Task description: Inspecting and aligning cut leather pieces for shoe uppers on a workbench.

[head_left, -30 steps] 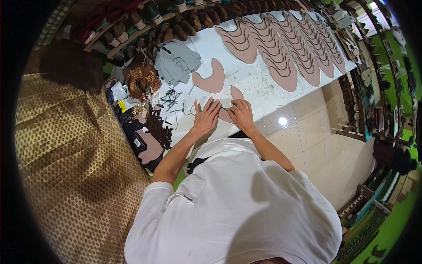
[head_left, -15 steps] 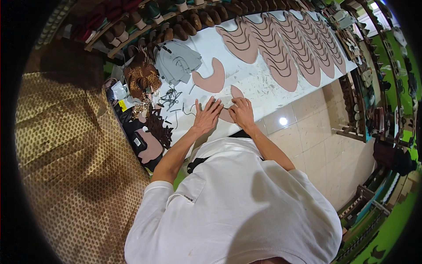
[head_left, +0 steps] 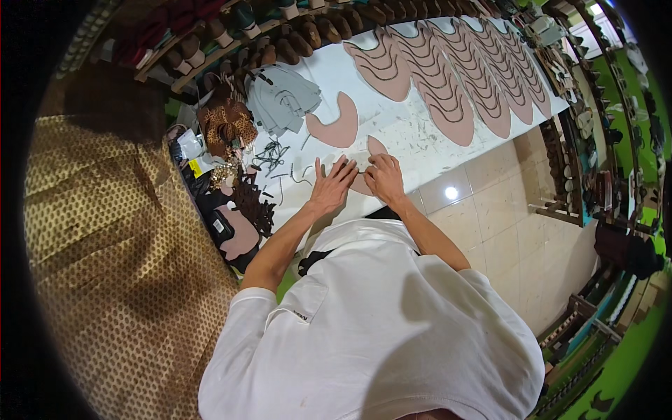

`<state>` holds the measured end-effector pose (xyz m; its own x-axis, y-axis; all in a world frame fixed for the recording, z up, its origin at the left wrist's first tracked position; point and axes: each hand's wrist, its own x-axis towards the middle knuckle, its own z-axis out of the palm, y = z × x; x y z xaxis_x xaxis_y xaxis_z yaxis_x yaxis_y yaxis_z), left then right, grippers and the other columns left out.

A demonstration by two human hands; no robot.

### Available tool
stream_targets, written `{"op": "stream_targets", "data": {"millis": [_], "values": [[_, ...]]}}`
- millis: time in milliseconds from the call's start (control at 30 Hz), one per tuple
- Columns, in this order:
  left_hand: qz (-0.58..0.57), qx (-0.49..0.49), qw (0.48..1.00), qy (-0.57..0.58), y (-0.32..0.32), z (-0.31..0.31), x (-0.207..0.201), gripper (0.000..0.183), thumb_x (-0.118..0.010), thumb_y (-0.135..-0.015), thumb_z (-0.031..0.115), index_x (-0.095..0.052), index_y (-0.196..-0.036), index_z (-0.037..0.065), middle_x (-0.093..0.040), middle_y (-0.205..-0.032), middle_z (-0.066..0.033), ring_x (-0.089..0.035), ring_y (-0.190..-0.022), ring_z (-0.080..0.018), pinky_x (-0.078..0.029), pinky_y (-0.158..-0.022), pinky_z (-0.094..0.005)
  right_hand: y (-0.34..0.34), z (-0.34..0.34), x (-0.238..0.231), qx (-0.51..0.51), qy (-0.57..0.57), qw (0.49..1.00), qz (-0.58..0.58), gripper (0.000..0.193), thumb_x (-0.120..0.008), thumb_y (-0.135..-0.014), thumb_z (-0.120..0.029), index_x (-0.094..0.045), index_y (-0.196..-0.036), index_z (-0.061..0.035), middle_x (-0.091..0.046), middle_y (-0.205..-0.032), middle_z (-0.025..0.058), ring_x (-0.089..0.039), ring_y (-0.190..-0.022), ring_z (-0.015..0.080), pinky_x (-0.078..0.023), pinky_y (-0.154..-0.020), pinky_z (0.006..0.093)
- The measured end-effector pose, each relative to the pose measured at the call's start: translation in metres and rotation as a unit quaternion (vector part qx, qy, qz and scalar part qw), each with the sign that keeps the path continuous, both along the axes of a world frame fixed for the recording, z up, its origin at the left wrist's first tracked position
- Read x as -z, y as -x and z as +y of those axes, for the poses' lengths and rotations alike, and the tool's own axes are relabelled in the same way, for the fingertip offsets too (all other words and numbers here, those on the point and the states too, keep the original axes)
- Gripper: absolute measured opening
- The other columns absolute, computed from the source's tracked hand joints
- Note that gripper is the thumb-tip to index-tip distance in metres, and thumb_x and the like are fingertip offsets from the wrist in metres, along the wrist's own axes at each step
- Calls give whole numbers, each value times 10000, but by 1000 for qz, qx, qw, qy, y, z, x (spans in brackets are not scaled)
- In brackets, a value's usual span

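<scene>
Visibly, the pink piece (head_left: 361,185) lies between the spread left hand (head_left: 332,185) and curled right hand (head_left: 384,180). The latter's grip is unclear.

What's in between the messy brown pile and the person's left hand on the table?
In the head view, a few thin dark strips lie on the white tabletop between the brown pile and the left hand.

Nothing legible tbh. Small dark lettering (head_left: 301,316) on white cloth shirt (head_left: 378,322), too tiny to make out; ditto white rectangular label (head_left: 219,226) on black case (head_left: 228,232).
</scene>
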<state>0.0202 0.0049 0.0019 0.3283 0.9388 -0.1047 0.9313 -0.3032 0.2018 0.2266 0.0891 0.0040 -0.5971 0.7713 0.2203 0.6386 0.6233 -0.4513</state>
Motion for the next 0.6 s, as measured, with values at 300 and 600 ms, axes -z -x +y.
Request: {"op": "stream_targets", "data": {"millis": [300, 600], "values": [[14, 2, 1000, 13, -5, 0, 2, 598, -507, -1018, 207, -425, -1609, 162, -359, -1693, 3, -178, -1619, -233, -30, -1171, -824, 3, 3, 0, 0, 6, 1000, -22, 157, -723, -836, -184, -802, -843, -48, -703, -1184, 74, -575, -1233, 267, -393, -1121, 465], [-5, -14, 1000, -11, -9, -3, 4, 541, -471, -1075, 347, -463, -1586, 168, -347, -1699, -23, -187, -1614, -241, -46, -1179, -808, -15, -6, -8, 47, 62, 996, 40, 241, -775, -849, -252, -795, -1037, -102, -659, -1309, 90, -561, -1279, 304, -410, -1102, 478]]}}
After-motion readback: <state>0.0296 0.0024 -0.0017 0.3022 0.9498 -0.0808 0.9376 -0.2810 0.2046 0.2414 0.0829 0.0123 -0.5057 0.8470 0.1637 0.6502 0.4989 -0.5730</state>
